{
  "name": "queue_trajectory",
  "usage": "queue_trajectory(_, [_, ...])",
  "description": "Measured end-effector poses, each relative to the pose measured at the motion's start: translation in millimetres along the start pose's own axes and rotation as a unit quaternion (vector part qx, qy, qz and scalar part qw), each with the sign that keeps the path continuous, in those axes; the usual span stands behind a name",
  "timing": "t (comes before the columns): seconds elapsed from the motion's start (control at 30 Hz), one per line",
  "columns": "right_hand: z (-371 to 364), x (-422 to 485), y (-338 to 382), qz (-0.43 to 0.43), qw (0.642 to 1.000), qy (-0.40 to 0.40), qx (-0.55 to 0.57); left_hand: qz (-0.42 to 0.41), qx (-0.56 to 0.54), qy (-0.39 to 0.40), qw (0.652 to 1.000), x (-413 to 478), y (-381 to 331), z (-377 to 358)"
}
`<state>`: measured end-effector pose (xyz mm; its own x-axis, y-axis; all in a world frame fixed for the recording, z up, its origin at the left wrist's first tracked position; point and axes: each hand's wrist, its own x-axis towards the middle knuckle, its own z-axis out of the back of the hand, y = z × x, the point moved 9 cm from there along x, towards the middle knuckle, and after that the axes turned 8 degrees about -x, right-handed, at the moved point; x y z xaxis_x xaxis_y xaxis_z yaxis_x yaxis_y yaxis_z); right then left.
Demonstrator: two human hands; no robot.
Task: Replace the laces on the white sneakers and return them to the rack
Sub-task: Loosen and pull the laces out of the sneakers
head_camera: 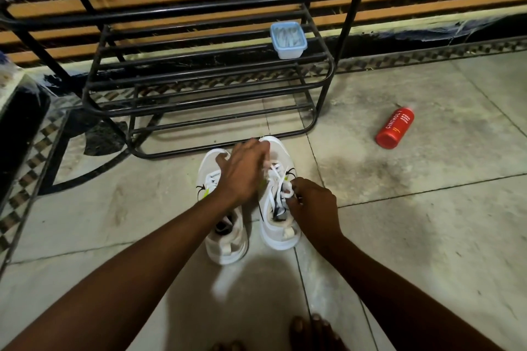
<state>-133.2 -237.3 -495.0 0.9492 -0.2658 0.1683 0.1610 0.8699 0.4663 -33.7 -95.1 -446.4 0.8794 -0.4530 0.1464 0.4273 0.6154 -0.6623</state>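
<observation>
Two hands work at a pair of shoes on the pale tiled floor (427,222), directly ahead of the person and just short of the black tubular metal shoe rack (216,94). The right-hand white mesh sneaker (281,234) stands just beside the left-hand white mesh sneaker (228,245). Both lie with their long axes running straight away from the person, heels nearest and toes toward the rack's lowest bar, so the rows of eyelets follow the line of reach. The right hand (313,206) is the nearer one, set at the throat of the right-hand sneaker with its fingertips pinched on a flat white lace (278,172). The left hand (242,171) crosses over from the other side and sits farther out, its bent fingers blurred above the same shoe's forefoot. Whether it grips a strand there cannot be told. Lacing appears to be under way on this shoe, and neither sneaker is yet on the rack. The lift to a shelf would be a short forward carry along that same axis. A small pale-blue lidded plastic box (288,40) rests on a rack shelf above and beyond the shoes. A red cylindrical bottle (395,128) lies on its side on the floor, well apart to the right.
</observation>
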Motion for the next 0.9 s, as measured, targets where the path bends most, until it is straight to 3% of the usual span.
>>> queue_trajectory(0.07, [1,0,2,0.008,1.0,-0.011,-0.008,0.119,-0.176,-0.13,0.969,0,20,19])
queue_trajectory(0.1, [1,0,2,0.008,1.0,-0.014,-0.006,0.194,-0.333,-0.175,0.906,-2,33,17])
queue_trajectory(0.13, [1,0,2,0.008,1.0,-0.013,-0.005,0.263,-0.477,-0.199,0.814,-6,41,6])
queue_trajectory(0.17, [0,0,2,0.007,1.0,-0.011,-0.004,0.305,-0.562,-0.211,0.74,-9,44,-3])
queue_trajectory(0.2, [0,0,2,0.008,1.0,-0.011,-0.007,0.315,-0.584,-0.197,0.722,-11,42,-8])
queue_trajectory(0.23, [0,-1,3,0.01,1.0,-0.012,-0.009,0.292,-0.555,-0.161,0.762,-10,38,-7])
queue_trajectory(0.3, [2,-1,4,0.012,1.0,-0.016,-0.008,0.141,-0.388,-0.043,0.91,-3,15,-1])
queue_trajectory(0.33, [4,-2,6,0.013,1.0,-0.019,-0.008,0.039,-0.279,0.023,0.959,-3,-2,-1])
queue_trajectory(0.37, [5,-2,7,0.013,1.0,-0.021,-0.007,-0.057,-0.17,0.08,0.981,-3,-14,-5])
queue_trajectory(0.4, [6,-2,7,0.013,1.0,-0.021,-0.007,-0.131,-0.074,0.125,0.981,-5,-23,-13])
queue_trajectory(0.47, [7,-1,7,0.009,1.0,-0.018,-0.006,-0.202,0.041,0.18,0.962,-9,-33,-28])
queue_trajectory(0.67, [5,2,6,0.018,0.999,-0.001,-0.032,-0.226,0.055,0.179,0.956,-1,-33,-29])
queue_trajectory(0.73, [5,2,4,0.013,0.999,0.001,-0.03,-0.165,0.018,0.124,0.978,6,-22,-20])
queue_trajectory(0.8, [4,3,2,0.01,1.0,0.005,-0.024,-0.066,-0.05,0.018,0.996,10,-2,-2])
queue_trajectory(0.9, [5,2,2,0.012,1.0,-0.003,-0.021,0.119,-0.191,-0.111,0.968,5,42,11])
